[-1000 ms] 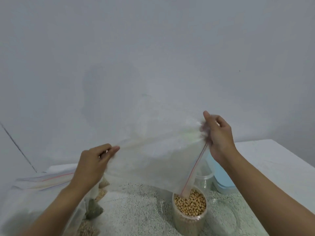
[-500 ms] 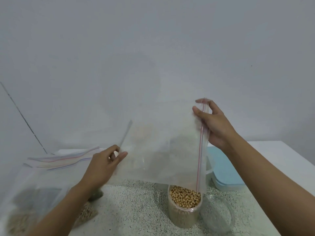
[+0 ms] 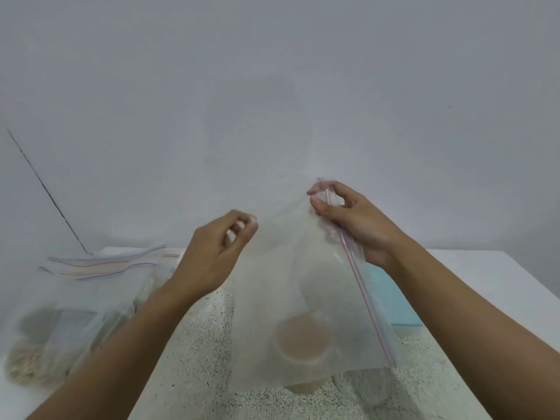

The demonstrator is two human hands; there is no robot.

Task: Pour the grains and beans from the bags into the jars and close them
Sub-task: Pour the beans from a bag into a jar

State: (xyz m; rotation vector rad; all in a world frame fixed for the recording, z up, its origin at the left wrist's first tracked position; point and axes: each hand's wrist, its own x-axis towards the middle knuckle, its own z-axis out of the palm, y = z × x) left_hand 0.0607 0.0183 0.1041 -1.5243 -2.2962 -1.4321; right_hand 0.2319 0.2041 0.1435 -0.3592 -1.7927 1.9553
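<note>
The empty bag [image 3: 303, 283], judged light, limp and slippery, hangs over the bean jar [image 3: 303, 386]: right hand [image 3: 360, 225] pinches its zip strip [image 3: 360, 286], left hand [image 3: 212, 256] curled at the opposite edge, grip unclear; hold by the stiffer strip

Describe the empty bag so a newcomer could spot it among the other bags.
Over the speckled table, in front of the jar of beans, a clear zip bag hangs from the right hand, which pinches its red-and-blue zip strip. Unlike the filled bags lying at the table's left, it is empty and held aloft.
</note>
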